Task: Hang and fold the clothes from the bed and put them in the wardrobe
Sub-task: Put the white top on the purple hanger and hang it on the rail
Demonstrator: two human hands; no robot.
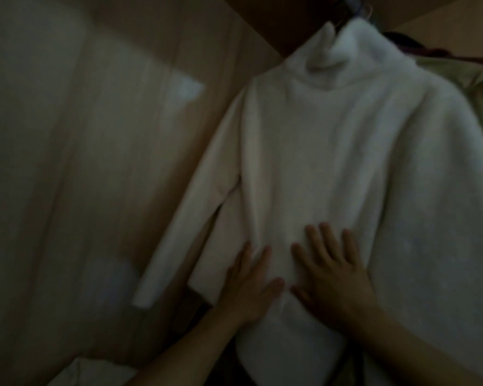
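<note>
Pressing both palms flat against a fluffy white turtleneck sweater (pixel 332 151), I have my left hand (pixel 248 285) and my right hand (pixel 332 277) side by side on its lower front, thumbs nearly meeting in the middle. Neither hand has a grip on anything: the fingers (pixel 325 238) of my right hand are spread and lie open on the fabric, and the fingers of my left hand rest just as loosely near the sweater's lower left edge. The sweater hangs from a hanger (pixel 357 12) at the top of the view, where only a thin hook and a bit of dark frame show above the rolled collar. It hangs inside the pale wooden wardrobe (pixel 156 51), against its back panel. One sleeve (pixel 184 215) falls straight down along the left side of the body, its cuff ending lower left, apart from my hand. The other sleeve drapes wide to the right and runs off the lower edge of the view. Just beside the sweater's right shoulder hangs a pale green garment (pixel 469 84), and above that a dark maroon one (pixel 435 50), both only partly visible. The whole scene is dim and somewhat blurred, so finer detail is hard to tell.
</note>
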